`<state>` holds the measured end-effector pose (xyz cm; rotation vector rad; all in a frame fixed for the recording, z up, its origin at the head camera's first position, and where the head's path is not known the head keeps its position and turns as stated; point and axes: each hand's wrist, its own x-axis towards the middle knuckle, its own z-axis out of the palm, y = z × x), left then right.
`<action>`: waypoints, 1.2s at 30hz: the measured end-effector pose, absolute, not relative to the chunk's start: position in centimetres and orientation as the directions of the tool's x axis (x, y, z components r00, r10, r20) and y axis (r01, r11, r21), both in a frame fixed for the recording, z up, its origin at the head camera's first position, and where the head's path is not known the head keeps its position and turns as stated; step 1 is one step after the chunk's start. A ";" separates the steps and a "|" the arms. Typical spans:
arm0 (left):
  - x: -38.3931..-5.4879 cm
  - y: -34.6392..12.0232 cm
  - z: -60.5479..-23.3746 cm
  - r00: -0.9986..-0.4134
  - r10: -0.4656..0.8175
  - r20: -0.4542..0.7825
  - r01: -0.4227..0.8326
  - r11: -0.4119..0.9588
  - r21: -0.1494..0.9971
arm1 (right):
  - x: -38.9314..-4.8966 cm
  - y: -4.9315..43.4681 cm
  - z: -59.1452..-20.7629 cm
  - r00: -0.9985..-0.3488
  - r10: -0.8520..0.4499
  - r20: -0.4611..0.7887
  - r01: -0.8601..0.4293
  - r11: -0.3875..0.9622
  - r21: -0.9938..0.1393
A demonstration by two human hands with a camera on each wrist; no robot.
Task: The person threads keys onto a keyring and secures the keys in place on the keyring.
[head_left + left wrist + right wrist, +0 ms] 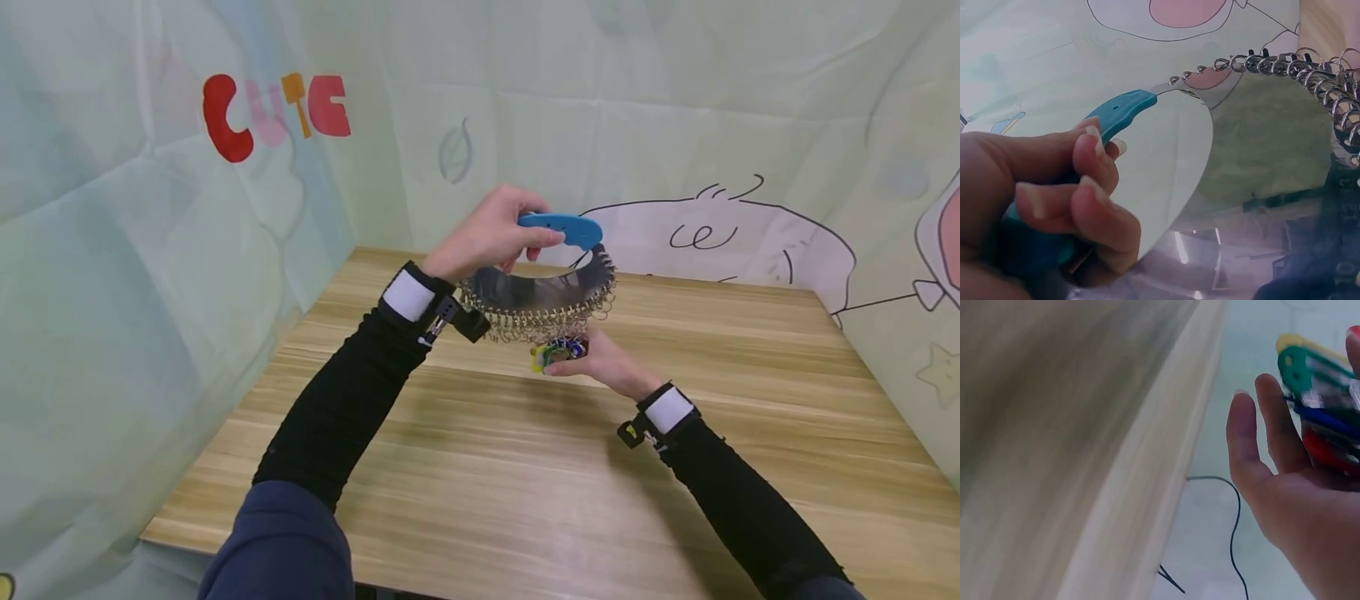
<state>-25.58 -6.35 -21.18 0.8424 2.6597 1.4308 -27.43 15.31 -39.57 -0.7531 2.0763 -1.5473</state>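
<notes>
In the head view my left hand [498,227] grips the blue handle [573,227] of a curved metal plate [536,292], raised above the table. Small metal rings [551,323] line the plate's outer edge, and numbers show on its face in the left wrist view, where my fingers wrap the handle [1124,112]. Just below the rings, my right hand [606,362] holds a bundle of small coloured plastic pieces [557,354] between thumb and fingers. Green [1297,369], yellow, blue and red pieces show in the right wrist view, partly cut off by the frame edge.
A wood-grain table [465,467] lies beneath both hands. Pale printed cloth [600,108] hangs behind it and along both sides, close to the table's edges. Both wrists wear black straps with small cameras.
</notes>
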 end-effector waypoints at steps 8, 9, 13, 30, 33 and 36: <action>-25.6 -6.8 -23.2 -0.906 0.363 0.219 0.355 0.366 0.861 | -27.8 16.4 -40.3 -0.695 -0.708 -0.120 -0.073 0.235 -0.969; -25.6 -7.0 -23.8 -0.915 0.345 0.211 0.332 0.344 0.878 | -27.9 16.8 -40.3 -0.700 -0.700 -0.141 -0.075 0.269 -0.960; -26.0 -7.7 -27.3 -0.951 0.280 0.128 0.186 0.191 0.964 | -28.3 17.6 -40.4 -0.733 -0.648 -0.207 -0.100 0.404 -0.909; -27.9 -9.8 -41.6 -0.955 0.122 -0.271 -0.293 -0.249 0.923 | -28.6 17.6 -42.1 -0.797 -0.508 -0.326 -0.146 0.687 -0.712; -28.0 -10.0 -42.7 -0.953 0.109 -0.283 -0.302 -0.249 0.920 | -28.2 17.4 -42.0 -0.819 -0.486 -0.305 -0.156 0.700 -0.696; -28.0 -10.2 -43.6 -0.954 0.083 -0.287 -0.299 -0.233 0.925 | -27.8 17.2 -41.7 -0.840 -0.461 -0.287 -0.161 0.716 -0.679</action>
